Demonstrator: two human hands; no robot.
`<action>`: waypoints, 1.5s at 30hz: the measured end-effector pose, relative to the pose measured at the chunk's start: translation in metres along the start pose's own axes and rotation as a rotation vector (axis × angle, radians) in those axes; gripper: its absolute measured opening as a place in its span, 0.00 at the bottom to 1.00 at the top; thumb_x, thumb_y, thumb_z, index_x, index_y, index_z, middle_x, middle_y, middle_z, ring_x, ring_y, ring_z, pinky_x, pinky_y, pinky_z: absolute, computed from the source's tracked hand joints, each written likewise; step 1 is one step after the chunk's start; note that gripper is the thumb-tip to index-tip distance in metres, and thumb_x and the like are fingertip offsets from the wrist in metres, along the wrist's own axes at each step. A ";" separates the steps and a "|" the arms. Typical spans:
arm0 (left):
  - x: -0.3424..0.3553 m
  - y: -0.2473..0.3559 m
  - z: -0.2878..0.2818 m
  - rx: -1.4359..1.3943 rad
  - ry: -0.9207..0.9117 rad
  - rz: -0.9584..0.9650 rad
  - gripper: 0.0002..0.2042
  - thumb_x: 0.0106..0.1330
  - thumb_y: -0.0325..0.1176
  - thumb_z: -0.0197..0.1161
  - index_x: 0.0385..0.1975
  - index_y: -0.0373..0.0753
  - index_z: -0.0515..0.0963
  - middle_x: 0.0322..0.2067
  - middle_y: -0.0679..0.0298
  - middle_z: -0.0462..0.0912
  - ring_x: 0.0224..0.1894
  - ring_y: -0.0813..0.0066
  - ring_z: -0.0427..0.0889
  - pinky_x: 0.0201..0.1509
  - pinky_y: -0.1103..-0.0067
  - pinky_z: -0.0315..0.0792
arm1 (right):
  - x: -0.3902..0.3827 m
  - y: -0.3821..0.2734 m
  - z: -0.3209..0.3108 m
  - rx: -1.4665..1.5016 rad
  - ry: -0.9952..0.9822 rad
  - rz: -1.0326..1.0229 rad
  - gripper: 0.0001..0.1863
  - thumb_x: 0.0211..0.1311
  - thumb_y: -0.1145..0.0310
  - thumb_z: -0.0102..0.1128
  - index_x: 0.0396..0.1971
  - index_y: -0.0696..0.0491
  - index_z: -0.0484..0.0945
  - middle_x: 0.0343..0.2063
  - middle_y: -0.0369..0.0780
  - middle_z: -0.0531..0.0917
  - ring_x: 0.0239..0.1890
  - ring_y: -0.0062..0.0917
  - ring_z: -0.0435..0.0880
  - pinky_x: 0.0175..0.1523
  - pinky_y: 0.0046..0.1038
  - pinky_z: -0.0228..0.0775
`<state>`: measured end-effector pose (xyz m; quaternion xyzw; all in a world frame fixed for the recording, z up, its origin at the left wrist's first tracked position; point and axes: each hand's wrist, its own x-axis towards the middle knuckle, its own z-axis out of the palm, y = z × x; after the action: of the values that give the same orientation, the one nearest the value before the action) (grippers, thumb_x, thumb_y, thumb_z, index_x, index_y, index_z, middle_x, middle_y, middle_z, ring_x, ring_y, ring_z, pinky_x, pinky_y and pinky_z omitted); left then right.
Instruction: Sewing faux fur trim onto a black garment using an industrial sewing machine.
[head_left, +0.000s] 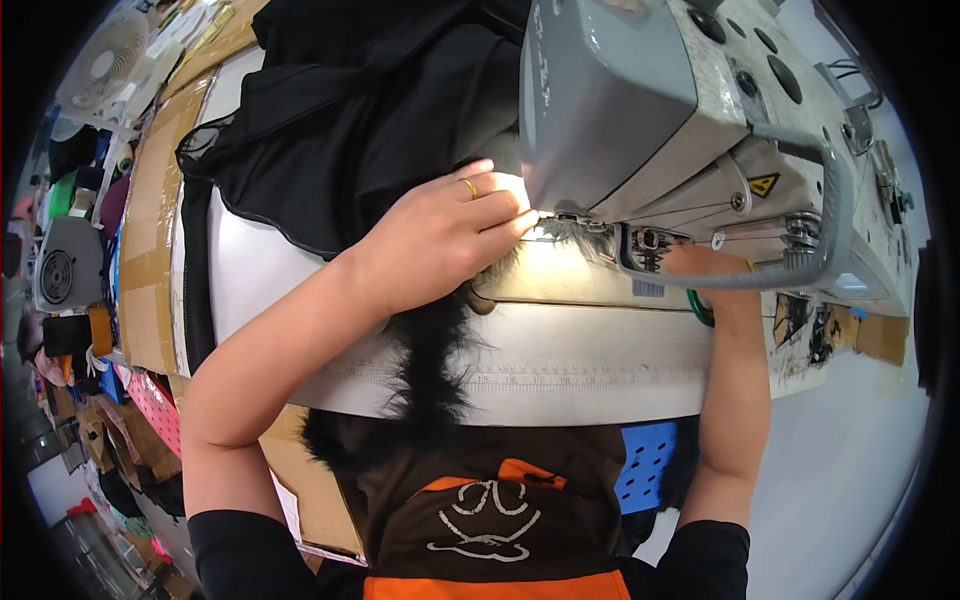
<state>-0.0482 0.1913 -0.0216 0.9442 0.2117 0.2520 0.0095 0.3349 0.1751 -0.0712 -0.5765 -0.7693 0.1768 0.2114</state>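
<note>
A grey and white industrial sewing machine (610,120) stands over the lit work plate. My left hand (445,235), with a gold ring, has its fingers bent together beside the presser foot (570,218). It grips the edge of a black fur trim (432,365), whose strip hangs from under the palm over the table edge. The thumb is hidden. Black garment fabric (350,120) lies bunched beyond that hand. My right hand (705,265), a green bangle at its wrist, reaches behind the machine's grey looped guard; its fingers are mostly hidden.
A white table (560,390) with a printed ruler curves along the front. Taped cardboard (150,240) borders its left side. Farther left are a fan (103,62) and cluttered shelves. A brown apron (490,490) covers my lap.
</note>
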 end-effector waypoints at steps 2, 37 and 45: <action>0.001 -0.002 0.001 0.012 -0.005 0.022 0.11 0.61 0.26 0.65 0.43 0.37 0.83 0.43 0.65 0.81 0.53 0.66 0.84 0.67 0.69 0.79 | -0.005 0.004 0.005 0.172 0.047 0.067 0.22 0.56 0.56 0.82 0.42 0.55 0.84 0.35 0.41 0.86 0.40 0.34 0.84 0.47 0.37 0.80; -0.012 0.050 0.012 0.056 0.160 -0.440 0.11 0.61 0.26 0.62 0.43 0.38 0.80 0.43 0.62 0.82 0.51 0.59 0.83 0.58 0.65 0.77 | 0.004 -0.098 -0.034 -0.303 -0.181 0.096 0.16 0.72 0.53 0.65 0.52 0.42 0.88 0.41 0.46 0.89 0.45 0.47 0.88 0.50 0.41 0.80; -0.016 0.044 0.019 0.010 0.257 -0.430 0.11 0.60 0.24 0.63 0.42 0.38 0.80 0.43 0.63 0.83 0.50 0.61 0.83 0.60 0.66 0.78 | 0.006 -0.094 0.032 -0.249 0.068 -0.356 0.14 0.77 0.64 0.63 0.59 0.43 0.85 0.39 0.38 0.88 0.44 0.39 0.87 0.54 0.37 0.79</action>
<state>-0.0345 0.1465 -0.0402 0.8377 0.4084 0.3612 0.0313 0.2402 0.1547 -0.0495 -0.4588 -0.8673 0.0205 0.1922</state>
